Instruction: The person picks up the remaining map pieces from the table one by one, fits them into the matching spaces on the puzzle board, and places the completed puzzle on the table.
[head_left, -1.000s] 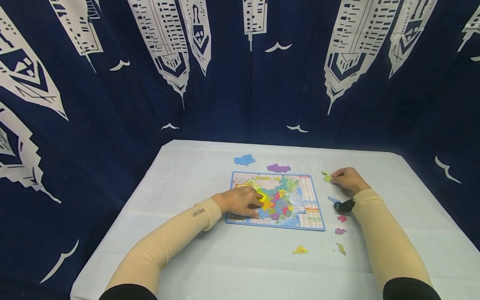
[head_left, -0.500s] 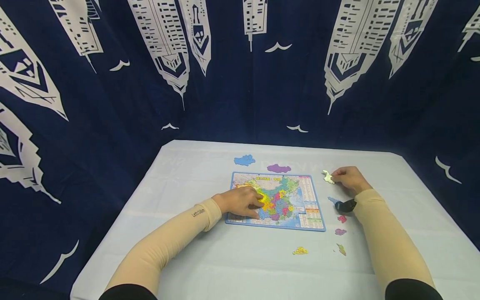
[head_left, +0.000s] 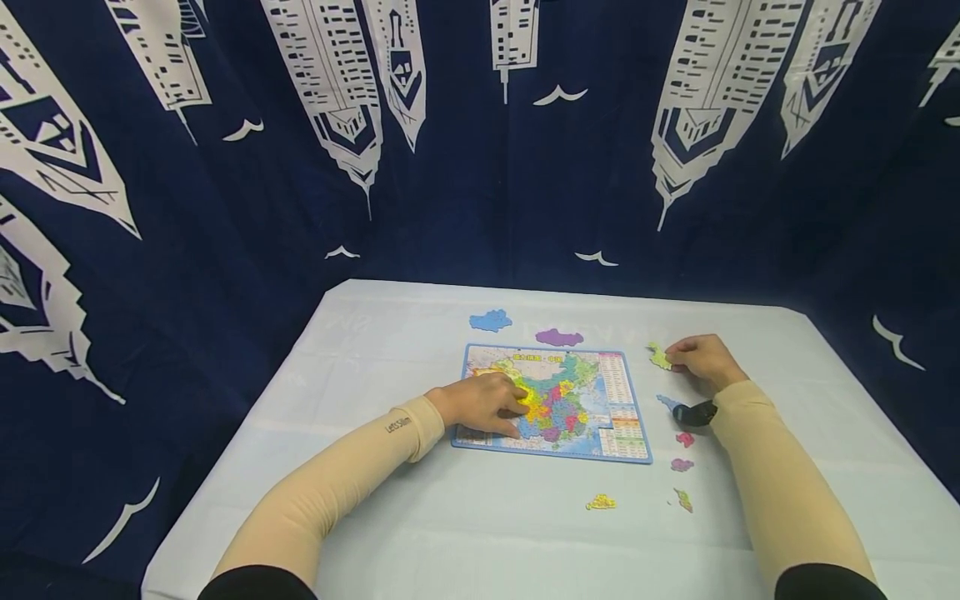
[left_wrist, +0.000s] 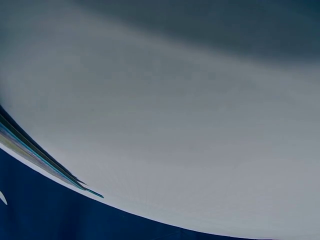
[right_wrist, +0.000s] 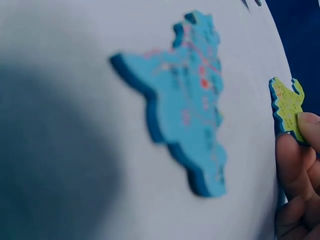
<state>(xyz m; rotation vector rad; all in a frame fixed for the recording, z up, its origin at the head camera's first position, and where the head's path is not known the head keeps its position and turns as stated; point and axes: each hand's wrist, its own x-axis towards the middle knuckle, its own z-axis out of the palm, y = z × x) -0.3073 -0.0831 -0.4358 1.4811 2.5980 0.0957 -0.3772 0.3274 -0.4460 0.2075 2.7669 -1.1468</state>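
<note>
A map puzzle board (head_left: 626, 446) with a blue rim lies on the white table, its colourful pieces set in the middle. My left hand (head_left: 480, 404) rests on the board's left half, covering part of the map; in the left wrist view only the board's edge (left_wrist: 45, 157) shows. To the right of the board, my right hand (head_left: 703, 360) pinches a yellow-green puzzle piece (head_left: 657, 357) between thumb and fingers. The right wrist view shows this green piece (right_wrist: 287, 107) tilted up in the fingertips, with a blue puzzle piece (right_wrist: 187, 105) lying nearer the camera.
Beyond the board lie a light-blue piece (head_left: 491, 321) and a purple piece (head_left: 559, 337). Down the right side are a red piece (head_left: 685, 439), a small purple piece (head_left: 682, 465) and a green one (head_left: 683, 500). A yellow piece (head_left: 601, 502) lies in front of the board.
The green piece in my right hand has tilted, flashing pale half a second ago and showing green again now. That hand shifts only slightly; the left hand stays on the board.
</note>
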